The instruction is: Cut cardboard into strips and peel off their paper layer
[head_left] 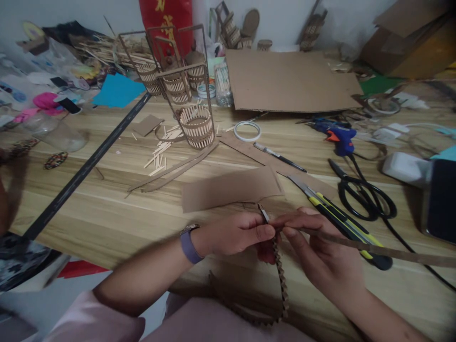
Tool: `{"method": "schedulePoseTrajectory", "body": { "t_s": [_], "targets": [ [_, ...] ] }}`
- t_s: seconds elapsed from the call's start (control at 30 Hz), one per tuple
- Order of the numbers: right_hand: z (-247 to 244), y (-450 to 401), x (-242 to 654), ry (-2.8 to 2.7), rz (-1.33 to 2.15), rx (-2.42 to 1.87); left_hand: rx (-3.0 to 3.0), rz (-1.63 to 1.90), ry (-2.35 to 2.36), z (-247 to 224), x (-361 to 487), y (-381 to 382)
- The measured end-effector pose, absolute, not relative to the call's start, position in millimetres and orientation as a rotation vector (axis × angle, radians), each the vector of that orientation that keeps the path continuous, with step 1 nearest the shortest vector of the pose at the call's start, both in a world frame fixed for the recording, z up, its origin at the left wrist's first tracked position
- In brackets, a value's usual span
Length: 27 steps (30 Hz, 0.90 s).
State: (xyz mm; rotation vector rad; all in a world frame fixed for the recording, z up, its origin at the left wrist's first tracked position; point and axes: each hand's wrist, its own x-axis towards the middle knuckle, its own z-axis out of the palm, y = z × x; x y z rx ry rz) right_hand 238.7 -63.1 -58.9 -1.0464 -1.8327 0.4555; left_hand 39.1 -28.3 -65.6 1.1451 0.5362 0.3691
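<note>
Both my hands meet near the table's front edge. My left hand (245, 233), below a purple watch band (190, 246), pinches a brown strip; a pointed metal tip (264, 213) sticks up beside its fingers. A notched, zigzag brown strip (281, 278) hangs from the pinch and curves down to the left over my lap. My right hand (320, 247) has thumb and fingers closed on a long flat brown strip (395, 254) that runs off to the right. A small red thing under my left fingers is mostly hidden. Just beyond lies a cardboard piece (231, 187).
Right of my hands are a yellow-black cutter (342, 228), black scissors (366, 197) and a blue glue gun (340, 140). Farther back stand small slatted baskets (196, 128) with tall handles and a large cardboard sheet (292, 80). Another person's arm shows at the far left.
</note>
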Motion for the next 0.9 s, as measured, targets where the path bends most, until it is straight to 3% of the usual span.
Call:
{"method": "schedulePoseTrajectory", "body": {
  "t_s": [0.47, 0.9],
  "targets": [
    [-59, -64, 238, -1.653, 0.595, -1.106, 1.110, 0.240, 0.471, -59, 38, -29],
    [-68, -66, 235, -1.787, 0.485, -0.976, 1.072, 0.484, 0.598, -65, 43, -28]
  ]
}}
